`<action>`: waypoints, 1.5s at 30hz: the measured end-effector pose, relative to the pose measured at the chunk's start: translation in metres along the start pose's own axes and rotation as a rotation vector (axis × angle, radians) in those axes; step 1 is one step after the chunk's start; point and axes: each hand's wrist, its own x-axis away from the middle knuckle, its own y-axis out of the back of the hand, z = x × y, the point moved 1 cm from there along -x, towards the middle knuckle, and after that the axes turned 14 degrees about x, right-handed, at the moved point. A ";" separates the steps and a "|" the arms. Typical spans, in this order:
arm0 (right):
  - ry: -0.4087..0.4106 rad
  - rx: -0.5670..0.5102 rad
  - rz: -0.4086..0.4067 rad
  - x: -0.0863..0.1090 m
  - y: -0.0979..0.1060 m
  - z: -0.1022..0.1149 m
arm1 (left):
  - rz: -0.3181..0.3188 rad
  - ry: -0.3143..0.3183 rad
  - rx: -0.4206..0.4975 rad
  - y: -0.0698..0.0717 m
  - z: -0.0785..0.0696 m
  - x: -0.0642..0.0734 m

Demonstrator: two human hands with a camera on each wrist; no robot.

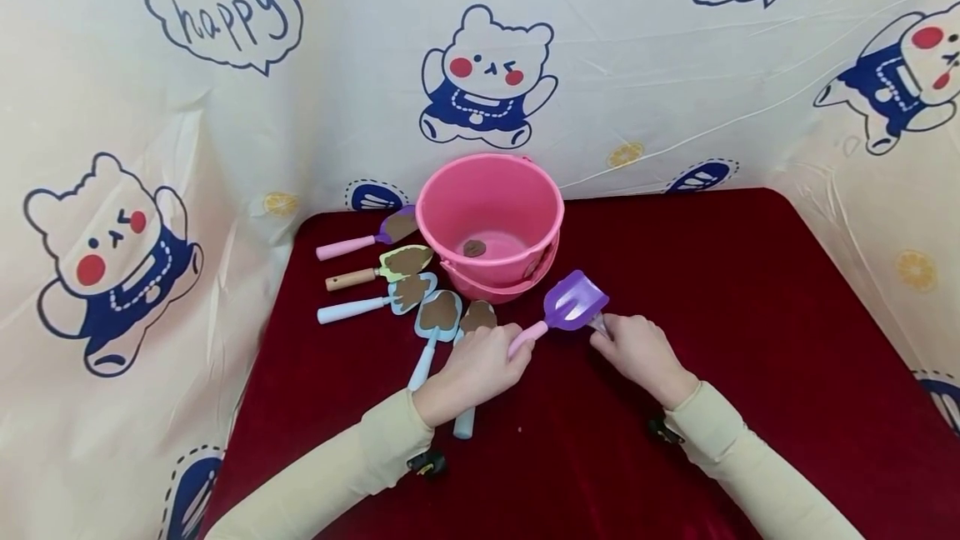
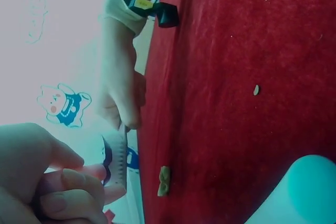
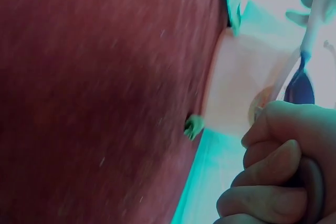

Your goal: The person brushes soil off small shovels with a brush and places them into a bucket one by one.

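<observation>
My left hand (image 1: 480, 365) grips the pink handle of a purple toy shovel (image 1: 576, 300), its blade raised in front of the pink bucket. In my right hand (image 1: 647, 357) is a greyish flat tool (image 1: 600, 324) held against or close beside the blade's edge. The left wrist view shows a toothed edge on this tool (image 2: 119, 156); its exact kind is unclear. In the right wrist view, curled fingers (image 3: 268, 182) wrap a dark handle. The held shovel's blade looks bare, with a bright shine. Behind the hands stands the pink bucket (image 1: 487, 190), a small brown lump (image 1: 474, 248) at its bottom.
Left of the bucket lie several toy shovels with brown stuff on their blades: a purple one (image 1: 397, 226), a green one (image 1: 405, 265) and light blue ones (image 1: 438, 312). Dark red cloth (image 1: 720, 273) covers the table. Printed white fabric (image 1: 360, 40) hangs around it.
</observation>
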 end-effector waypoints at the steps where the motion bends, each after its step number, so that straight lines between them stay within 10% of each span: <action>1: -0.011 0.010 -0.007 -0.001 0.000 -0.002 | 0.000 -0.007 -0.007 0.000 0.000 0.000; 11: 0.087 0.105 -0.026 0.003 -0.009 0.002 | -0.020 -0.024 -0.032 -0.004 -0.002 -0.004; 45: 0.021 0.069 -0.031 0.000 0.001 -0.001 | 0.044 0.010 0.017 0.004 -0.005 0.000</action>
